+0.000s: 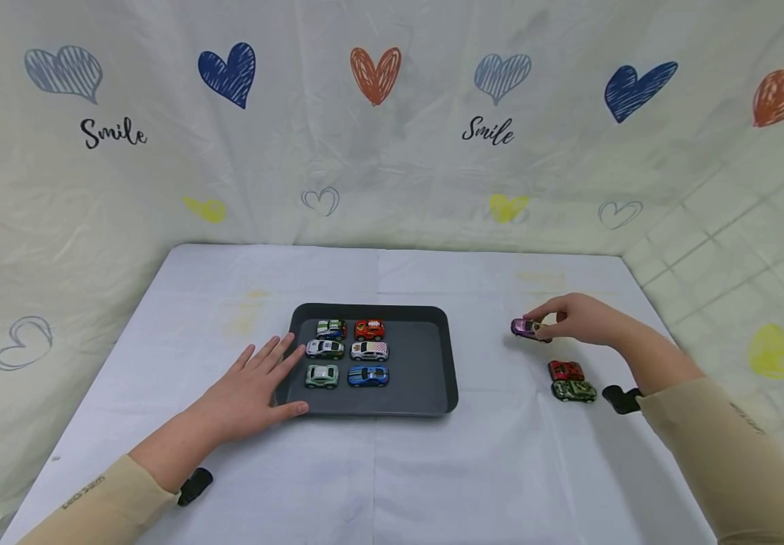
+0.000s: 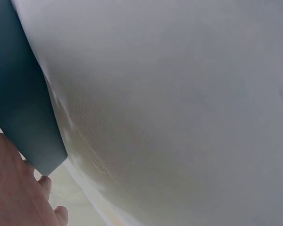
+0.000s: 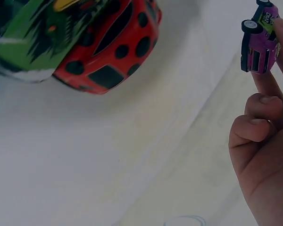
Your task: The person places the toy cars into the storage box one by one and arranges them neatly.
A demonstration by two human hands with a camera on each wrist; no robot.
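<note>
My right hand (image 1: 579,318) pinches a purple toy car (image 1: 527,328) between thumb and finger, to the right of the dark grey tray (image 1: 433,371). In the right wrist view the purple car (image 3: 264,40) shows its wheels, and the other fingers are curled beneath. With fingers spread, my left hand (image 1: 250,393) rests along the tray's left edge. Inside the tray stand several toy cars in two columns: a blue-green one (image 1: 331,328), a red one (image 1: 369,329), a white-black one (image 1: 325,349), a white one (image 1: 369,350), a mint one (image 1: 322,376) and a blue one (image 1: 368,376).
A red toy car with black spots (image 1: 565,370) and a green patterned car (image 1: 574,390) stand side by side below my right hand. White cloth (image 1: 392,477) covers the table. A heart-printed curtain (image 1: 419,174) hangs behind it.
</note>
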